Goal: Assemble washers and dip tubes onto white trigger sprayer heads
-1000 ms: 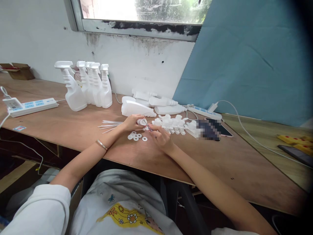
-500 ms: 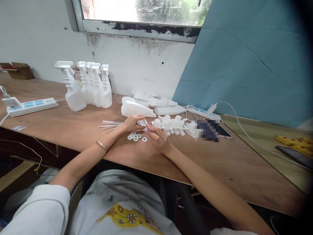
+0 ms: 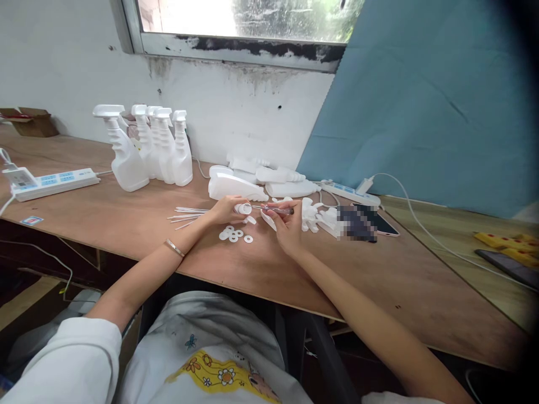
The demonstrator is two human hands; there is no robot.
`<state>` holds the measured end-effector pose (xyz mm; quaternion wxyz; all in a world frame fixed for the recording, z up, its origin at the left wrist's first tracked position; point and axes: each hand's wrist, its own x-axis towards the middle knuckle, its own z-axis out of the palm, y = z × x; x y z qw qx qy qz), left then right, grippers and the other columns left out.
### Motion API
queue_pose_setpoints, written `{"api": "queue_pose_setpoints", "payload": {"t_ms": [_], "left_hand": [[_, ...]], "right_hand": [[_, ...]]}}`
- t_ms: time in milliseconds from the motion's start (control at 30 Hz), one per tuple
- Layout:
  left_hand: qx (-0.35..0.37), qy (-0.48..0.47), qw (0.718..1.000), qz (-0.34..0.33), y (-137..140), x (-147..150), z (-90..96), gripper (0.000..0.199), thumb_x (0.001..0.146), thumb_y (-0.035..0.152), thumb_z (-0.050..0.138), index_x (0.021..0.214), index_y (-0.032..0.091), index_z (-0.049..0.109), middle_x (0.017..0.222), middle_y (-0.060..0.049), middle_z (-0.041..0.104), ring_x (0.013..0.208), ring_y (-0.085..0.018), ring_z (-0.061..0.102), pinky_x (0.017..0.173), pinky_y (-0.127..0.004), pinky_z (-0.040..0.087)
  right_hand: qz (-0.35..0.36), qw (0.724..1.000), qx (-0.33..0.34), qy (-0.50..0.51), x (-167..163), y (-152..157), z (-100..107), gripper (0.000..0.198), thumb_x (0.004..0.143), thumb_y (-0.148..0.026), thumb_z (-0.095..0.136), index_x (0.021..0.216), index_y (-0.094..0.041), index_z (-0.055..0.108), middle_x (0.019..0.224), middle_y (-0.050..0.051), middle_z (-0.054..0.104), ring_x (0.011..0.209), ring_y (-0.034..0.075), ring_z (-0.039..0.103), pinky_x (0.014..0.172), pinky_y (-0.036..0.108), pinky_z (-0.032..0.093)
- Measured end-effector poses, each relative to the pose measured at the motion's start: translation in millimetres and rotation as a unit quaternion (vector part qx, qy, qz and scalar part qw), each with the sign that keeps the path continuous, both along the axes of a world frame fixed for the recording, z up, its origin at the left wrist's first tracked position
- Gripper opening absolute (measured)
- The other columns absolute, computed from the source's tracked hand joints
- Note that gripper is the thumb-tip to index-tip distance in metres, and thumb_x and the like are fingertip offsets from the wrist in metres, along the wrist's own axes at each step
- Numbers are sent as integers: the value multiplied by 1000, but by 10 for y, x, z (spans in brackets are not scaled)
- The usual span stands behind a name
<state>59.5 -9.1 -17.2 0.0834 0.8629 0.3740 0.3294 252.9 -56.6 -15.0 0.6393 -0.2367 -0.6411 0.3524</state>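
We hold a small white cap point(image 3: 243, 209) pinched in our left hand point(image 3: 225, 211) just above the table point(image 3: 126, 219), right hand point(image 3: 287, 227) clamped on a slim tool point(image 3: 273, 209) (tip at the cap). Next, likely seating a washer point(image 3: 248, 239).

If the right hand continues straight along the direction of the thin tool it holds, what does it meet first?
The right hand holds a thin metal tool pointing leftward. Its tip appears already at the small white plastic cap held in the left hand, so the cap comes first, though depth is unclear.
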Motion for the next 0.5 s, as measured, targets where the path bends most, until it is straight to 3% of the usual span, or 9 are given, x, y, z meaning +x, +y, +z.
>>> {"api": "queue_pose_setpoints", "payload": {"t_ms": [500], "left_hand": [[-19,-18,999,-31,0,-26,30,25,68,24,58,90,14,63,83,-2,57,72,-13,50,68,-22,38]], "right_hand": [[35,995,-65,70,3,2,37,30,71,-25,67,81,-25,39,86,-5,62,85,15,66,79,32,54]]}}
